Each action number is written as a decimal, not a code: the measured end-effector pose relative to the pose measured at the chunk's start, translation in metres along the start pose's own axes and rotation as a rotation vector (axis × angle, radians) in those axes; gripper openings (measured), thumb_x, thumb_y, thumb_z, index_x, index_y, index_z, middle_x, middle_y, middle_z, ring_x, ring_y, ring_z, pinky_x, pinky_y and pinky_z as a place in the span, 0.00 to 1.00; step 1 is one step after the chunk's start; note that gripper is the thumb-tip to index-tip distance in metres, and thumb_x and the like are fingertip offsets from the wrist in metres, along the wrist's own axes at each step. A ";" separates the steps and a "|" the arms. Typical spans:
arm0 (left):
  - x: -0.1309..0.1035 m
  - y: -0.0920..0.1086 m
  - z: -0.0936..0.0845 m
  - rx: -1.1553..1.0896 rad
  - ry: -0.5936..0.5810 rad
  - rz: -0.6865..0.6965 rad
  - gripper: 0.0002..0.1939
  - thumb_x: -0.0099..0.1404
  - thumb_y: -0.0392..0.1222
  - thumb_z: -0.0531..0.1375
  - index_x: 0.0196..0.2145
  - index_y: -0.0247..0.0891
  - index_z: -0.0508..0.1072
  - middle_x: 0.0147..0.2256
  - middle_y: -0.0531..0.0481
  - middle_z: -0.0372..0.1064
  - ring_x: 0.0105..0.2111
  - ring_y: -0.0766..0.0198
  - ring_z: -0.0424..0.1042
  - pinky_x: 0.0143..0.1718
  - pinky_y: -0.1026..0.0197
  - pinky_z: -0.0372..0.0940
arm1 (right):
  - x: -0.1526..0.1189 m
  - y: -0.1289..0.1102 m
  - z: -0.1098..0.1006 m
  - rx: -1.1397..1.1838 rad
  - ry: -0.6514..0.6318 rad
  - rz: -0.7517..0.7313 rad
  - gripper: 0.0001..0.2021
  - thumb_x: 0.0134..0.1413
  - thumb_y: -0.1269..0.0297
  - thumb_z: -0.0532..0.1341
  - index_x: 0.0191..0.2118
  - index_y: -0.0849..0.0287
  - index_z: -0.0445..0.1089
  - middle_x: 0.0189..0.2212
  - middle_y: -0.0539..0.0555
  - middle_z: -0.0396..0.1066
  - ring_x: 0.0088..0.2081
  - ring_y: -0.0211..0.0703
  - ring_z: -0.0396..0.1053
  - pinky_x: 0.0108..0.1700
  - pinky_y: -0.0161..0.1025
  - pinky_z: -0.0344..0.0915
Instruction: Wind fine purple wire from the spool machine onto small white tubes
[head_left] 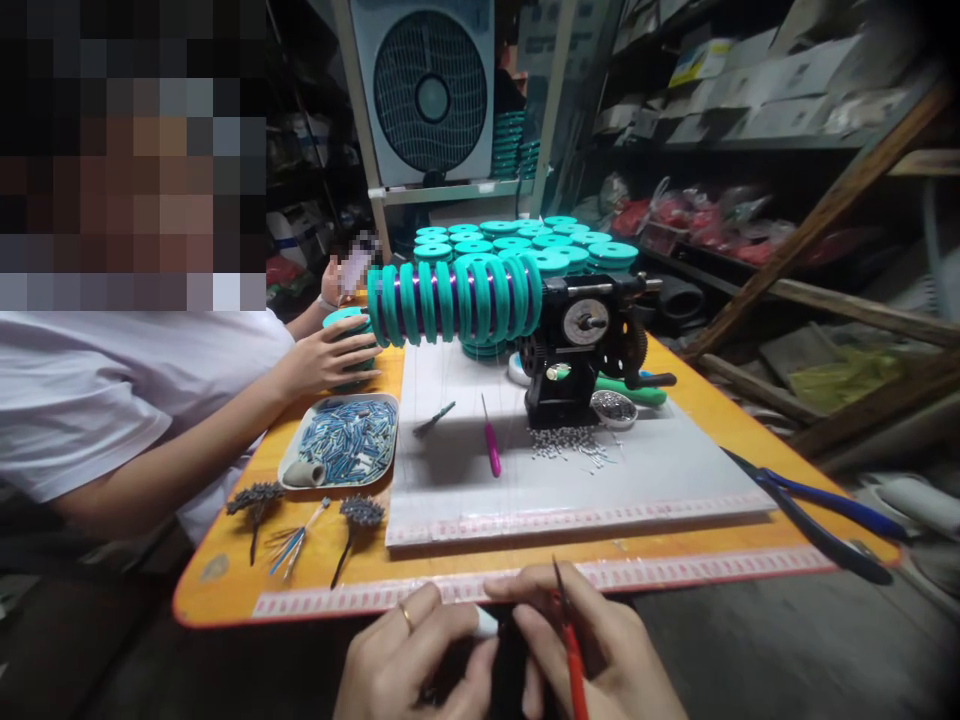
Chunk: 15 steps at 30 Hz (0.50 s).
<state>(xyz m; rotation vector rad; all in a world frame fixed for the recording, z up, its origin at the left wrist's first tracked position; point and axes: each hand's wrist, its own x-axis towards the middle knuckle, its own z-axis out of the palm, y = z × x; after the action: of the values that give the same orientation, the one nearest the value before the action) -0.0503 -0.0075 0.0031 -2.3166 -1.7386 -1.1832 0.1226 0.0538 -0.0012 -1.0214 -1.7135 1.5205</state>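
Slender, dark-tipped red tool (574,665) in right hand (611,640)

Hands (412,650) (615,645) close together, fingers (450,632) curled

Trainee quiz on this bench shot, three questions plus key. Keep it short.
1. Which of the wearer's hands holds the red-handled tool?
2. True or false: the magenta-handled tool lies in the tray of blue pieces.
3. What stands behind the teal spools?
a) a ladder
b) a fan
c) a sink

Key:
1. The right hand.
2. False; it lies on the white board.
3. b
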 end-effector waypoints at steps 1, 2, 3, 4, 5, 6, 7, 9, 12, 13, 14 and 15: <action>0.001 0.001 -0.001 0.008 0.013 -0.018 0.10 0.58 0.28 0.61 0.37 0.39 0.71 0.23 0.56 0.66 0.20 0.74 0.65 0.22 0.73 0.61 | 0.001 -0.001 -0.002 -0.034 -0.031 -0.016 0.15 0.64 0.52 0.55 0.43 0.59 0.70 0.19 0.50 0.71 0.16 0.36 0.68 0.22 0.30 0.67; 0.002 0.002 -0.002 0.016 0.030 -0.047 0.09 0.58 0.28 0.61 0.36 0.39 0.71 0.22 0.57 0.64 0.19 0.74 0.63 0.21 0.72 0.60 | 0.002 -0.001 -0.005 -0.080 -0.051 -0.046 0.15 0.65 0.54 0.54 0.46 0.58 0.70 0.23 0.52 0.75 0.19 0.37 0.72 0.25 0.30 0.70; 0.004 0.004 -0.001 0.021 0.040 -0.079 0.08 0.59 0.29 0.61 0.36 0.39 0.71 0.21 0.58 0.62 0.18 0.74 0.62 0.21 0.72 0.58 | 0.001 0.001 -0.009 -0.137 -0.058 -0.090 0.14 0.66 0.57 0.53 0.48 0.58 0.70 0.29 0.55 0.78 0.25 0.40 0.76 0.30 0.31 0.73; 0.006 0.007 0.000 0.020 0.039 -0.114 0.07 0.60 0.30 0.60 0.35 0.40 0.72 0.21 0.58 0.60 0.18 0.74 0.60 0.20 0.72 0.57 | 0.000 0.003 -0.015 -0.203 -0.055 -0.139 0.13 0.66 0.60 0.53 0.49 0.58 0.69 0.36 0.57 0.79 0.33 0.42 0.79 0.37 0.32 0.75; 0.009 0.009 0.002 0.012 0.032 -0.151 0.06 0.60 0.31 0.60 0.34 0.40 0.72 0.21 0.58 0.61 0.18 0.75 0.60 0.20 0.72 0.56 | -0.002 0.007 -0.021 -0.276 -0.042 -0.190 0.13 0.66 0.63 0.53 0.51 0.58 0.68 0.42 0.58 0.78 0.40 0.43 0.79 0.43 0.32 0.74; 0.012 0.011 0.005 -0.001 0.026 -0.188 0.06 0.60 0.31 0.60 0.33 0.40 0.72 0.22 0.58 0.62 0.19 0.75 0.61 0.21 0.73 0.56 | -0.005 0.011 -0.028 -0.351 -0.019 -0.233 0.14 0.65 0.66 0.52 0.53 0.57 0.67 0.46 0.59 0.77 0.46 0.43 0.77 0.48 0.32 0.73; 0.015 0.013 0.008 -0.021 0.013 -0.219 0.06 0.61 0.31 0.59 0.33 0.41 0.71 0.23 0.57 0.64 0.20 0.75 0.63 0.21 0.73 0.56 | -0.009 0.016 -0.036 -0.425 0.015 -0.268 0.16 0.65 0.68 0.52 0.55 0.57 0.65 0.49 0.58 0.76 0.49 0.42 0.76 0.50 0.31 0.72; 0.021 0.015 0.013 -0.074 -0.006 -0.267 0.07 0.63 0.30 0.58 0.33 0.41 0.71 0.26 0.57 0.68 0.24 0.75 0.67 0.25 0.74 0.58 | -0.017 0.025 -0.051 -0.566 0.113 -0.308 0.18 0.64 0.71 0.52 0.58 0.55 0.61 0.51 0.57 0.75 0.49 0.39 0.76 0.50 0.28 0.71; 0.024 0.012 0.019 -0.127 -0.044 -0.271 0.07 0.65 0.30 0.56 0.34 0.42 0.71 0.30 0.56 0.71 0.28 0.74 0.71 0.31 0.73 0.62 | -0.025 0.035 -0.074 -0.736 0.246 -0.351 0.20 0.63 0.72 0.53 0.59 0.54 0.59 0.49 0.54 0.77 0.46 0.38 0.78 0.45 0.24 0.73; 0.024 0.010 0.020 -0.121 -0.059 -0.259 0.07 0.65 0.31 0.56 0.35 0.42 0.70 0.32 0.55 0.72 0.28 0.73 0.71 0.33 0.72 0.63 | -0.026 0.036 -0.080 -0.781 0.277 -0.373 0.20 0.63 0.71 0.53 0.59 0.54 0.60 0.47 0.54 0.78 0.44 0.38 0.79 0.43 0.24 0.73; 0.023 0.008 0.020 -0.104 -0.068 -0.246 0.07 0.66 0.31 0.56 0.36 0.42 0.70 0.34 0.55 0.73 0.29 0.73 0.72 0.35 0.71 0.64 | -0.027 0.038 -0.086 -0.822 0.301 -0.392 0.19 0.62 0.71 0.53 0.58 0.55 0.61 0.46 0.54 0.79 0.42 0.39 0.79 0.41 0.25 0.74; 0.022 0.006 0.020 -0.085 -0.075 -0.236 0.07 0.66 0.31 0.56 0.37 0.42 0.70 0.36 0.54 0.74 0.30 0.72 0.73 0.36 0.71 0.64 | -0.028 0.039 -0.092 -0.859 0.322 -0.415 0.19 0.62 0.70 0.53 0.57 0.56 0.61 0.44 0.54 0.79 0.40 0.41 0.80 0.38 0.26 0.75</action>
<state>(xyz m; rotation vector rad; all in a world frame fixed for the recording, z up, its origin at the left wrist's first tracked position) -0.0326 0.0170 0.0038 -2.2789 -2.0758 -1.2392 0.2202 0.0777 -0.0261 -1.1173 -2.1848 0.3030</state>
